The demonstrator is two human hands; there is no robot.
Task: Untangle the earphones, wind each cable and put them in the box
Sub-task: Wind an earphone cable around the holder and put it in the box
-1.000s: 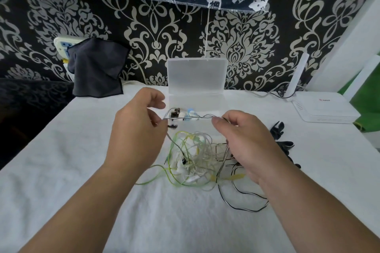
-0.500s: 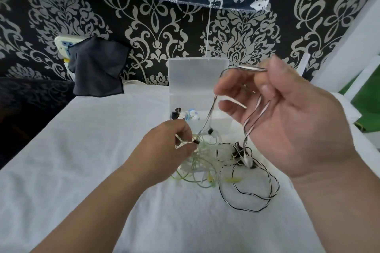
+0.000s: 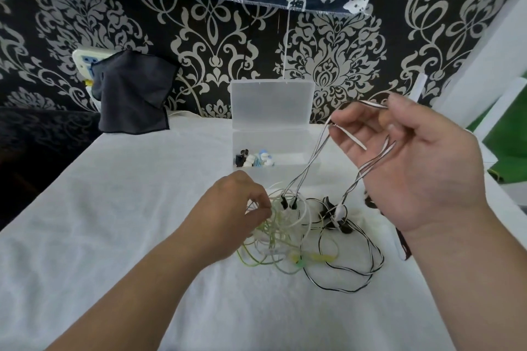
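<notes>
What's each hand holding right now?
Left hand: pinches the pale tangled cables.
Right hand: raised, holds the black-and-white cable looped over its fingers.

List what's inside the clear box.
The clear box holds a small cluster of black, white and blue pieces at its left end. Its frosted front wall hides anything lower down.

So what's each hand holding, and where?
Right hand holds the striped earphone cable mid-length, looped over its fingers; left hand pinches the green-and-white tangle at its edge.

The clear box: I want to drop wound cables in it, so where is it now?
Head view: the clear box sits open at the table's far centre, against the patterned wall, just behind the earphone tangle.
</notes>
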